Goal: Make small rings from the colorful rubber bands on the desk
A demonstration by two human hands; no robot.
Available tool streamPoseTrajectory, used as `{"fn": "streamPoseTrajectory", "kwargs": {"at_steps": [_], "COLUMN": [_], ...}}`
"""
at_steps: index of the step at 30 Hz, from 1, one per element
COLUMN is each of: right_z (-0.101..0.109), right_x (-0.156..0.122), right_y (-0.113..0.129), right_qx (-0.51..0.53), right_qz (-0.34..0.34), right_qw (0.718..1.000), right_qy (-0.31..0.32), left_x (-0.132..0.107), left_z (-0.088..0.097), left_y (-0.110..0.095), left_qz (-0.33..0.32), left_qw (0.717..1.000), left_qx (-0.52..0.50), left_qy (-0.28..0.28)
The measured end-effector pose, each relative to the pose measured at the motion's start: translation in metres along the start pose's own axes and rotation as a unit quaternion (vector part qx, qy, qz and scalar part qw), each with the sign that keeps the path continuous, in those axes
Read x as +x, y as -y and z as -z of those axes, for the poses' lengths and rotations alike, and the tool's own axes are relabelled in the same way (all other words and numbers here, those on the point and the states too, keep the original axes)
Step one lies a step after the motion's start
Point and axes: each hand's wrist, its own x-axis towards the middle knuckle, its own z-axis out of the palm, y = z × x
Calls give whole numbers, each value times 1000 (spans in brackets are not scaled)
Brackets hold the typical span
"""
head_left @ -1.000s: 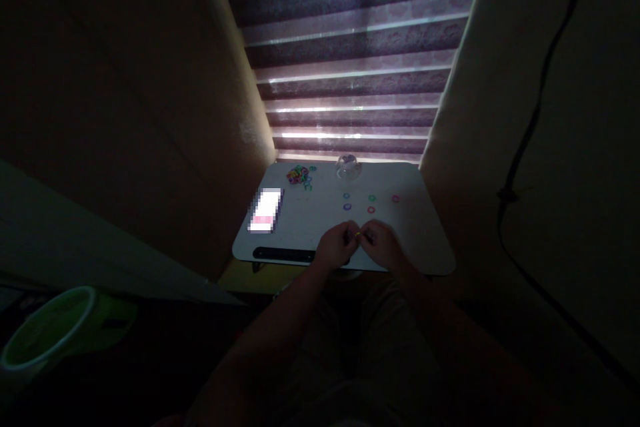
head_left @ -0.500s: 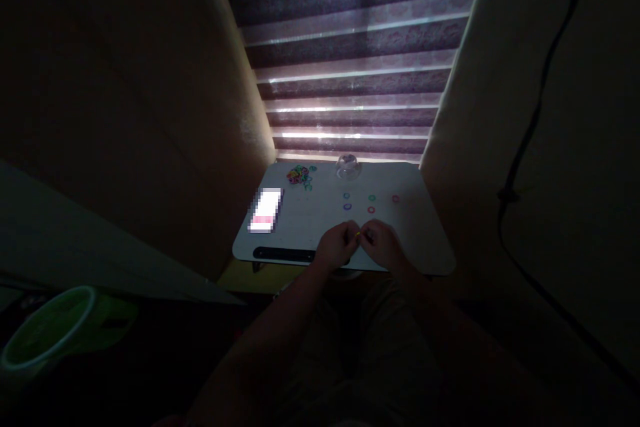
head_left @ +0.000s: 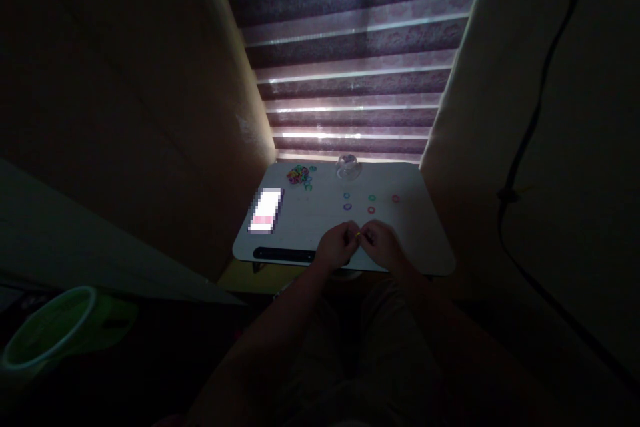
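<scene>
Close together above the front of a small white table (head_left: 295,217), my left hand (head_left: 338,243) and my right hand (head_left: 380,243) both pinch a small yellow band (head_left: 358,234); most of it is hidden by the fingers. Just beyond them lie several small rings, among them a blue ring (head_left: 347,195), a purple ring (head_left: 347,207), a green ring (head_left: 372,198), a red ring (head_left: 371,210) and a pink-red ring (head_left: 395,199). A heap of multicoloured bands (head_left: 298,175) sits at the back left of the table.
A clear, rounded container (head_left: 348,167) stands at the table's back edge. At the left lies a phone with a bright screen (head_left: 267,210). A black slot (head_left: 284,254) runs along the front edge. On the floor at left is a green basket (head_left: 90,320).
Hardly anything differs. My hands stay together on the yellow band, with only slight finger movement; the rings and the heap lie as before.
</scene>
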Motion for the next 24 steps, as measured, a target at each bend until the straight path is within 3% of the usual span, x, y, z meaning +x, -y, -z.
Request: {"fn": "streamPoseTrajectory", "kwargs": {"at_steps": [24], "right_z": [1], "right_x": [0], "right_y": [-1], "right_qx": [-16], "right_qz": [5], "right_qw": [1000], "right_qy": [3], "left_x": [-1], "left_z": [1], "left_y": [-3], "left_qz": [1], "left_qw": [1000], "left_qx": [-11], "left_qy": [2]}}
